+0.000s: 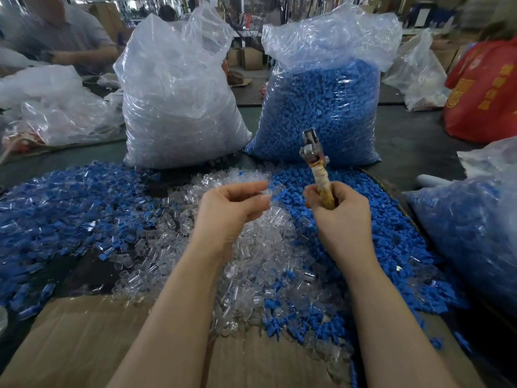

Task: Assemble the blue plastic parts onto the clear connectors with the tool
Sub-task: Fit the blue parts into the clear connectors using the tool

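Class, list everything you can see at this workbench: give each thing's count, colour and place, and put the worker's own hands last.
Bag of clear connectors: one, clear, back centre-left.
Bag of blue parts: one, blue, back centre-right.
Third bag: one, blue contents, right edge.
Loose clear connectors: many, clear, centre pile.
Loose blue parts: many, blue, right of the pile.
Mixed blue-and-clear pieces: many, left.
Cardboard: brown, front.
Tool: one, metal head, wrapped handle, upright.
Left hand: fingers curled; any contents unclear.
Right hand: grips the tool.
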### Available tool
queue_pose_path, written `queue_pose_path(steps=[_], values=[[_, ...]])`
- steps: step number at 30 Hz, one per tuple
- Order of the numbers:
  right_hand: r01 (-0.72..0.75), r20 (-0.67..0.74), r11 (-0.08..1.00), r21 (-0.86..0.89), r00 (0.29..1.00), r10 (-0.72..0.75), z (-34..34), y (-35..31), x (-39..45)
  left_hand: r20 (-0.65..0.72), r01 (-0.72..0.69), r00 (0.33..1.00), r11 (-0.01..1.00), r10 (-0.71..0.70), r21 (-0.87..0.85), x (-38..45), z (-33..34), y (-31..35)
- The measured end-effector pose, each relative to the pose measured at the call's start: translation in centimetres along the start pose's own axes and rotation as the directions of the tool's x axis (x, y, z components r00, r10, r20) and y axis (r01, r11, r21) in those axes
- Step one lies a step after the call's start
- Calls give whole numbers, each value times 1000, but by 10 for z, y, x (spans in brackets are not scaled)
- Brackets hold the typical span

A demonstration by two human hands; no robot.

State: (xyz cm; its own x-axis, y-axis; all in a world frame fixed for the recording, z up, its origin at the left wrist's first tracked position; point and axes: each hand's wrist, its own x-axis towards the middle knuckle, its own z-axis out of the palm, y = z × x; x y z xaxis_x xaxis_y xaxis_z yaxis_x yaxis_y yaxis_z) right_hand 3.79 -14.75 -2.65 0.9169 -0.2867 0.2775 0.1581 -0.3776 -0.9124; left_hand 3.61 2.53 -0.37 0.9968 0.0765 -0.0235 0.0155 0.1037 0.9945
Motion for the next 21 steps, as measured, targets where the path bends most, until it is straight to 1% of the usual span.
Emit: queue_pose_path(steps=[2, 5, 8, 12, 15, 21], values=[[10, 43, 996, 88, 999, -14, 0, -2, -2, -16, 10, 1000, 1000, -11, -29, -1, 3, 0], [67, 119, 982, 177, 989, -89, 0, -6, -5, -47, 24, 999, 999, -26, -34, -2, 7, 0], [110, 134, 968, 228, 981, -143, 1, -10, -7, -50, 27, 998, 999, -28, -23, -4, 9, 0], [160, 122, 973, 168, 976, -182, 6, -10, -8, -41, 13, 999, 1000, -13, 5, -5, 10, 1], [165, 121, 980, 110, 977, -178, 8, -8, -9, -35, 12, 999, 1000, -11, 26, -6, 11, 3], [191, 71, 981, 38, 979, -193, 8, -7, -10, -19, 16, 1000, 999, -15, 41, -7, 12, 6]])
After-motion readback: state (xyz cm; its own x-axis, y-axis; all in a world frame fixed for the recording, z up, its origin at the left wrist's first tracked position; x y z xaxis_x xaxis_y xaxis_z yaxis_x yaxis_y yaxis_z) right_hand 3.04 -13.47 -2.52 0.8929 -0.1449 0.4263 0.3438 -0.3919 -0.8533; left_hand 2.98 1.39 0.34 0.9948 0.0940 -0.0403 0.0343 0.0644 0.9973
